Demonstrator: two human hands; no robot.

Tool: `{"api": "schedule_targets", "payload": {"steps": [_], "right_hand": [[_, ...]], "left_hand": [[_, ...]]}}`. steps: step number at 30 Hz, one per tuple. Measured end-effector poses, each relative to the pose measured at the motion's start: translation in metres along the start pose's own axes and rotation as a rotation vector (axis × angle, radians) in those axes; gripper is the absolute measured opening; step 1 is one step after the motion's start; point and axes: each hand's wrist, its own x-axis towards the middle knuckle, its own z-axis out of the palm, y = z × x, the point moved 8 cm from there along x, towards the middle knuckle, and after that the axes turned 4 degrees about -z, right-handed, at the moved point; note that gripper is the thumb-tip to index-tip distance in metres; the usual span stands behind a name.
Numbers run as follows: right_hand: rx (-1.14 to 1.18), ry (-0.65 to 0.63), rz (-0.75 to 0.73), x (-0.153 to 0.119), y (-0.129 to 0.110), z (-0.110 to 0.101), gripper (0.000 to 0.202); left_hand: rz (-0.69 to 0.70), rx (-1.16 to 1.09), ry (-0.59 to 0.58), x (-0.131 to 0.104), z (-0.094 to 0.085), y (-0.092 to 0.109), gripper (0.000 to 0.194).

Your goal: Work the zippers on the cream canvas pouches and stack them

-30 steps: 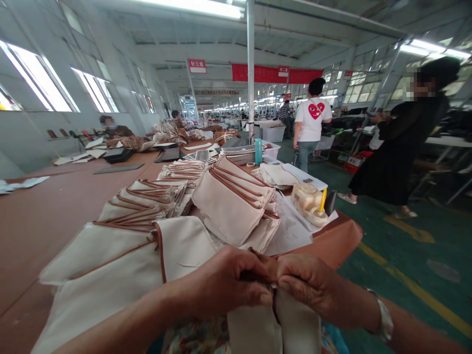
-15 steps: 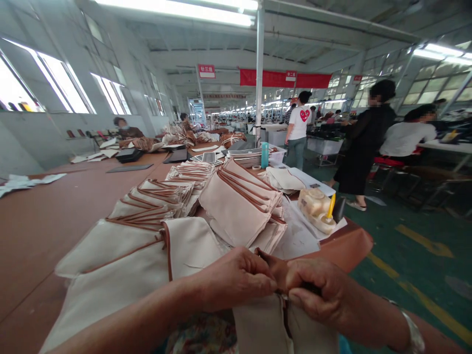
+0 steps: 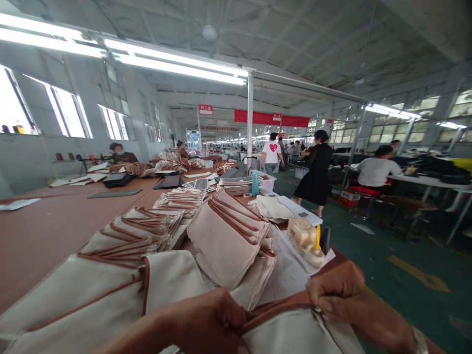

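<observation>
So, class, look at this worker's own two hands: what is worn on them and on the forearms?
The left hand and right hand are both ungloved, and no sleeve shows on either forearm. A pale, silvery bracelet circles the right wrist; none shows on the left.

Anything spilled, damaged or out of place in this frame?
A pale scrap lies loose on the green floor, right of the table; it looks odd off any worktop. The cream piece held by the left hand and right hand shows no clear damage. No spill visible.
</observation>
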Motion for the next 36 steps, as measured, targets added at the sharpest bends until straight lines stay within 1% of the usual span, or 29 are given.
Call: {"api": "schedule_targets", "payload": {"steps": [1, 3, 5, 6, 7, 8, 9, 10, 11, 12, 13, 14, 15, 16, 17, 19, 21, 23, 24, 26, 28, 30, 32, 34, 36], "right_hand": [[-0.097, -0.048, 0.035, 0.0, 0.004, -0.002, 0.047], [-0.235, -0.107, 0.04, 0.003, 0.0, 0.003, 0.047], [-0.249, -0.168, -0.023, 0.009, -0.015, 0.022, 0.047], [-0.232, -0.228, -0.05, 0.011, -0.022, 0.036, 0.047], [-0.213, -0.292, -0.061, 0.012, -0.027, 0.051, 0.046], [-0.19, -0.345, -0.058, 0.012, -0.03, 0.062, 0.044], [-0.16, -0.368, -0.042, 0.011, -0.031, 0.068, 0.042], [-0.119, -0.364, -0.016, 0.01, -0.03, 0.07, 0.04], [-0.068, -0.339, 0.007, 0.009, -0.028, 0.066, 0.04], [-0.008, -0.306, 0.025, 0.007, -0.026, 0.06, 0.04], [0.051, -0.272, 0.034, 0.005, -0.023, 0.052, 0.041], [0.095, -0.241, 0.037, 0.003, -0.018, 0.043, 0.043], [0.125, -0.211, 0.031, 0.001, -0.013, 0.034, 0.046], [0.138, -0.188, 0.023, 0.0, -0.006, 0.027, 0.048], [0.133, -0.181, 0.028, 0.0, 0.003, 0.022, 0.049], [0.047, -0.205, 0.061, 0.002, 0.021, 0.021, 0.048], [-0.061, -0.237, 0.086, 0.005, 0.031, 0.026, 0.041], [-0.116, -0.232, 0.058, 0.008, 0.025, 0.034, 0.035], [-0.088, -0.218, 0.03, 0.01, 0.017, 0.038, 0.038], [0.045, -0.207, 0.002, 0.012, 0.004, 0.048, 0.04], [0.149, -0.179, 0.012, 0.012, 0.002, 0.056, 0.037], [0.182, -0.152, 0.044, 0.011, 0.013, 0.063, 0.034], [0.192, -0.148, 0.07, 0.009, 0.03, 0.072, 0.03], [0.223, -0.149, 0.075, 0.007, 0.044, 0.078, 0.029], [0.243, -0.129, 0.063, 0.007, 0.052, 0.08, 0.031]], "left_hand": [[0.015, 0.056, 0.05, 0.004, 0.002, 0.006, 0.058], [0.086, 0.191, 0.141, 0.014, 0.007, 0.031, 0.051], [0.187, 0.321, 0.193, 0.022, 0.012, 0.065, 0.044], [0.191, 0.332, 0.195, 0.026, 0.012, 0.075, 0.042], [0.157, 0.319, 0.183, 0.029, 0.01, 0.079, 0.041], [0.104, 0.296, 0.151, 0.03, 0.007, 0.076, 0.042], [0.04, 0.271, 0.101, 0.03, 0.003, 0.066, 0.046], [-0.018, 0.257, 0.046, 0.027, -0.001, 0.053, 0.05], [-0.047, 0.249, -0.018, 0.022, -0.005, 0.038, 0.053], [-0.073, 0.221, -0.058, 0.016, -0.01, 0.021, 0.055], [-0.123, 0.161, -0.056, 0.009, -0.018, 0.004, 0.054], [-0.146, 0.099, -0.042, 0.003, -0.025, -0.01, 0.055], [-0.151, 0.028, -0.027, -0.003, -0.031, -0.018, 0.057], [-0.141, -0.024, 0.0, -0.007, -0.035, -0.021, 0.059], [-0.112, -0.054, 0.029, -0.01, -0.038, -0.018, 0.06], [-0.047, -0.048, 0.082, -0.011, -0.038, -0.001, 0.059], [-0.022, -0.002, 0.092, -0.001, -0.03, 0.017, 0.055], [-0.031, 0.001, 0.05, 0.017, -0.014, 0.026, 0.054], [-0.019, 0.005, 0.044, 0.028, -0.007, 0.028, 0.053], [0.019, 0.014, 0.059, 0.045, 0.005, 0.025, 0.053], [0.051, 0.016, 0.101, 0.054, 0.01, 0.017, 0.051], [0.043, -0.001, 0.129, 0.056, 0.011, 0.007, 0.049], [-0.008, -0.02, 0.139, 0.054, 0.008, -0.005, 0.05], [-0.057, -0.06, 0.11, 0.051, 0.006, -0.013, 0.052], [-0.057, -0.12, 0.076, 0.049, 0.006, -0.014, 0.051]]}}
